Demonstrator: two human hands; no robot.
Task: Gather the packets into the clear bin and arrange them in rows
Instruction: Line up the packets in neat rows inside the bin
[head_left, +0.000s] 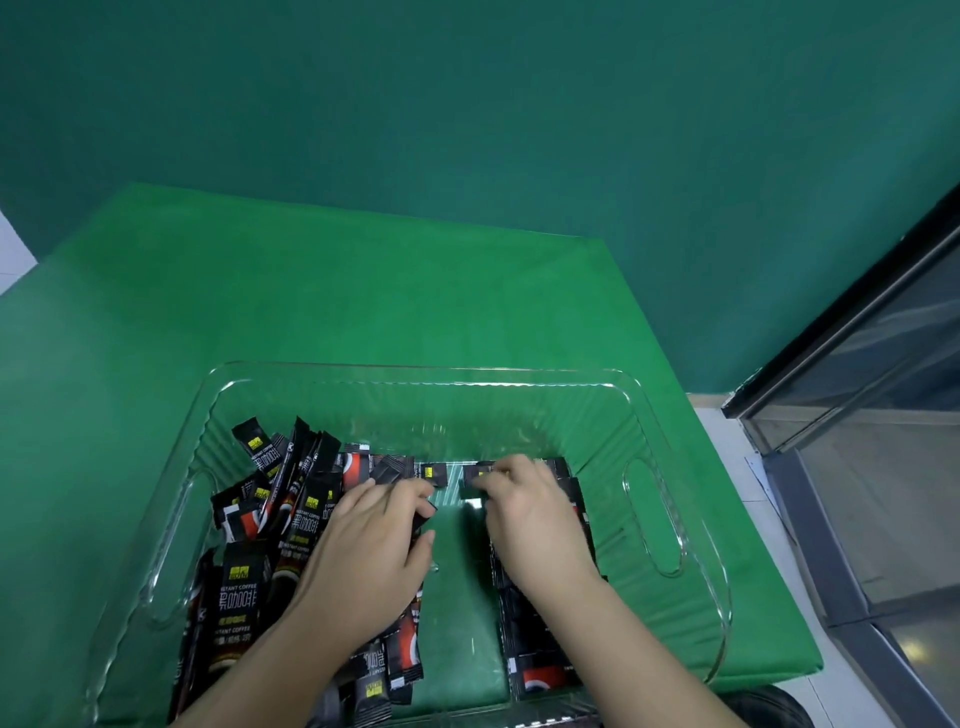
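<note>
Nearest my camera, two bare forearms reach forward into the clear bin (675, 410), which sits on a green cloth (311, 291) covering the table; my left hand (371, 556) lies palm-down over a loose heap of packets (270, 499), black instant-coffee sticks with yellow and red marks, and its curled fingers pinch the end of one black packet (423, 517) near the bin's middle; my right hand (524, 514) rests on a flatter row of packets (540, 670) along the bin's right side, its fingers bent over the far packet ends, though blur keeps me from telling whether it grips one; a strip of bare bin floor shows between the two hands; the left heap is jumbled, some sticks tilted up against the left wall; beyond the table hangs a darker green backdrop (467, 104); a dark-framed glass panel (883, 374) stands at the right.
</note>
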